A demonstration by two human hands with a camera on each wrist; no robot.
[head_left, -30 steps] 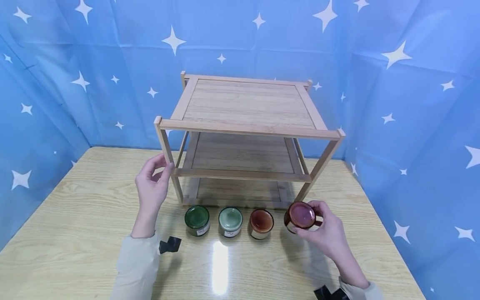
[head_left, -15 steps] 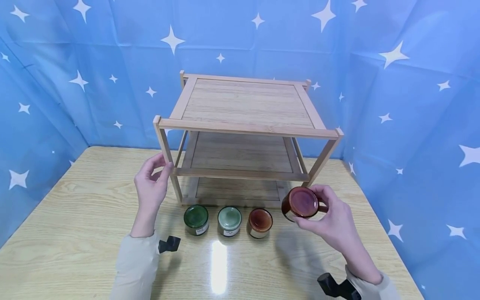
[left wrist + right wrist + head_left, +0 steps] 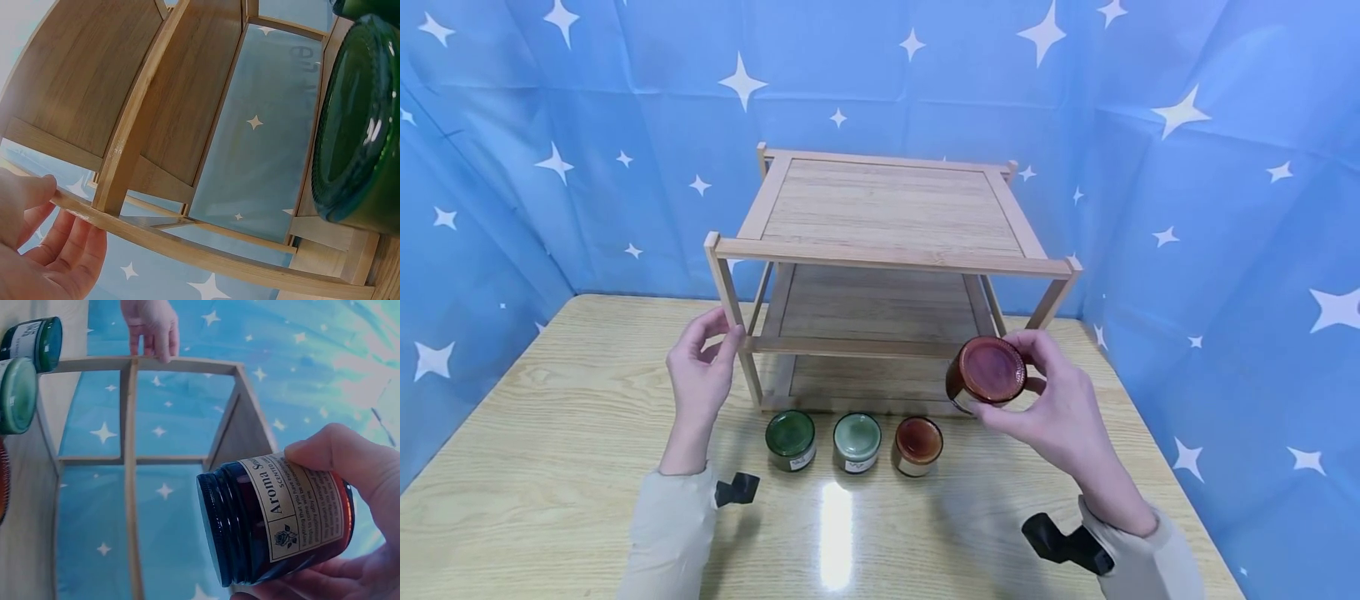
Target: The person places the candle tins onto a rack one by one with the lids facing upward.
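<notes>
My right hand [image 3: 1060, 408] grips a dark red scented candle jar [image 3: 992, 371], thumb on one side and fingers on the other. It is held above the table before the right front of a three-tier wooden shelf [image 3: 895, 208]. In the right wrist view the jar's cream label [image 3: 290, 506] reads "Aroma" and shows a rose. My left hand [image 3: 703, 367] pinches the shelf's left front post between thumb and fingers. Along the shelf's front stand a dark green jar [image 3: 790, 435], a light green jar [image 3: 857, 437] and a brown-red jar [image 3: 919, 440].
The shelf stands on a light wood table [image 3: 587, 433]. A blue cloth [image 3: 625, 125] with white stars hangs behind and at both sides. In the left wrist view, a green jar [image 3: 356, 119] looms close at the right.
My right hand has lifted the dark red jar off the table, from the right end of the row, and moved it up and slightly left toward the shelf. My left hand stays on the post.
</notes>
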